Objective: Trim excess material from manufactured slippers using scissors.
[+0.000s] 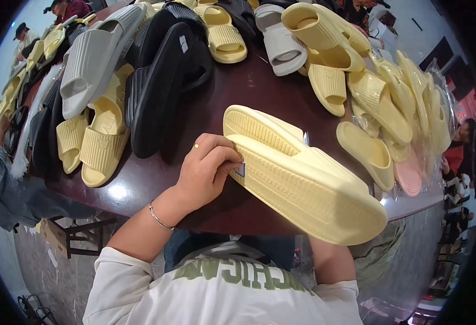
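Note:
A pair of pale yellow slide sandals (303, 189) is tilted up in front of me, the nearer one showing its ribbed sole. My left hand (205, 170) is closed at the sole's left end, fingertips pinched on a small label (240, 169) with a blue edge. The label lies against the sole; whether it is stuck down I cannot tell. From the lower right my right forearm (330, 257) runs up behind the pair. The sandals hide my right hand and its fingers.
Black slides (159, 92), grey slides (100, 59) and yellow slides (105, 149) are heaped at the left of the dark red table (254, 81). More yellow slides (379, 97), some in clear plastic, and a pink slide (409, 173) lie at the right. Other people sit around.

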Demonstrator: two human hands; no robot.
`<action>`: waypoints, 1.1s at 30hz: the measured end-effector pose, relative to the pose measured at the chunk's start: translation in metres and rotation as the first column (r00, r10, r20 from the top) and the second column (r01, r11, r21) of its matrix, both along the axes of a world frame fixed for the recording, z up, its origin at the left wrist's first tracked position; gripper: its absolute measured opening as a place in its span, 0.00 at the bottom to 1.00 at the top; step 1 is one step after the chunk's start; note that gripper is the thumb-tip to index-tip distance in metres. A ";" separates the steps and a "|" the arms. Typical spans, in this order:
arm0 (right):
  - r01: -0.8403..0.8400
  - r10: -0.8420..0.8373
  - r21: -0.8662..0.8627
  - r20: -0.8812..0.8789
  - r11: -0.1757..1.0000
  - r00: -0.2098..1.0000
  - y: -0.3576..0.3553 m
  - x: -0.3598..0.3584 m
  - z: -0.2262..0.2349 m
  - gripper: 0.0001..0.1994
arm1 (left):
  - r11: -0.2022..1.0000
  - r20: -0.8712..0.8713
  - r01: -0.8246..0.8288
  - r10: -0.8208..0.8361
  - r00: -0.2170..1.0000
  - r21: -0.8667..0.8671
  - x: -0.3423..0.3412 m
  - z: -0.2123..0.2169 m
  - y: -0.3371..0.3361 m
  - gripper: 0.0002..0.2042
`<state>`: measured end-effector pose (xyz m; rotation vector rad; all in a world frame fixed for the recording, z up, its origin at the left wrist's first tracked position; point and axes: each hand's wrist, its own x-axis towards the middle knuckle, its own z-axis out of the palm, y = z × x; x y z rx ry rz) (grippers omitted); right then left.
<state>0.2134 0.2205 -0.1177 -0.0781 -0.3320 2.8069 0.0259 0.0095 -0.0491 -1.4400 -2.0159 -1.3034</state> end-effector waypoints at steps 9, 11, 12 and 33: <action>0.024 0.007 0.226 -0.135 0.974 0.991 -0.014 -0.040 0.033 0.27 | 0.972 0.040 0.211 -0.208 0.977 -0.102 -0.008 0.004 -0.006 0.10; 0.045 -0.027 0.240 -0.077 0.970 0.997 -0.012 -0.040 0.035 0.27 | 0.953 0.090 0.283 -0.275 0.957 -0.108 -0.009 0.004 -0.007 0.10; -0.032 0.051 0.149 -0.131 0.988 0.990 -0.004 -0.040 0.022 0.26 | 0.957 0.273 0.272 -0.288 0.918 0.095 -0.009 0.003 -0.008 0.10; 0.051 -0.509 0.931 0.150 0.360 0.848 0.004 0.037 0.061 0.25 | 0.956 0.885 -0.046 -0.250 0.393 0.291 -0.016 -0.009 0.009 0.33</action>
